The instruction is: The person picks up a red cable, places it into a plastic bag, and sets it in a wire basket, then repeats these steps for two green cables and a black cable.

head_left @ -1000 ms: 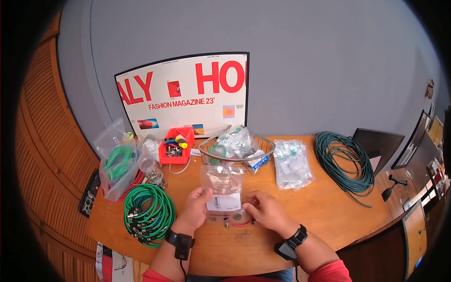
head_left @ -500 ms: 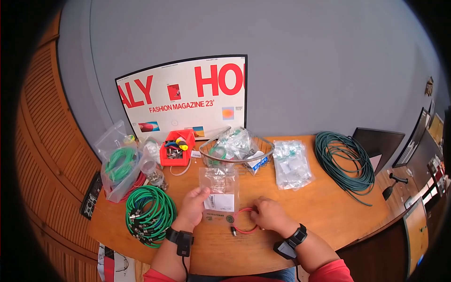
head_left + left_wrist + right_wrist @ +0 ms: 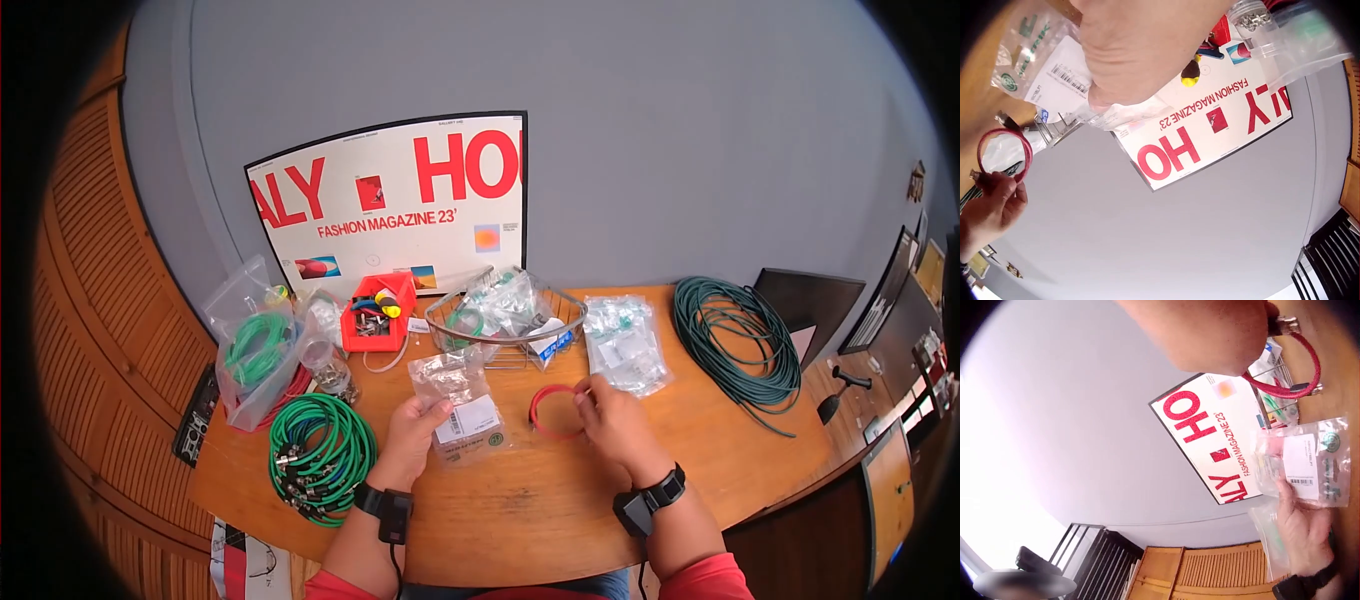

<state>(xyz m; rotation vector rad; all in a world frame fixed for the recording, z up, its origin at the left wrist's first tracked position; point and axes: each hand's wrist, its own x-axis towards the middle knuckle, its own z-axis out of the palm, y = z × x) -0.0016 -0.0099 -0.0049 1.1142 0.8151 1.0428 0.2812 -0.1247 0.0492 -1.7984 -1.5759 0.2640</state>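
Observation:
In the head view my left hand (image 3: 407, 440) pinches the left edge of a clear plastic bag (image 3: 461, 447) that carries a white barcode label (image 3: 467, 419). My right hand (image 3: 615, 425) holds a small looped red cable (image 3: 536, 408) to the right of the bag, apart from it. The left wrist view shows the red cable (image 3: 1027, 156) with metal connectors at its ends, one of them at the right fingers. From the right wrist, the labelled bag (image 3: 1329, 464) appears between the left thumb and fingers.
Coiled green cables (image 3: 362, 437) lie at the left, near a bag of green cable (image 3: 256, 345) and a jar (image 3: 328, 372). Behind stand a red bin (image 3: 377, 341) and a wire basket (image 3: 571, 325). Clear packets (image 3: 627, 350) and a dark cable coil (image 3: 690, 340) are at the right.
The red cable, earlier low by the bag's right side, has moved up and right in my right hand. The bag in my left hand has tilted.

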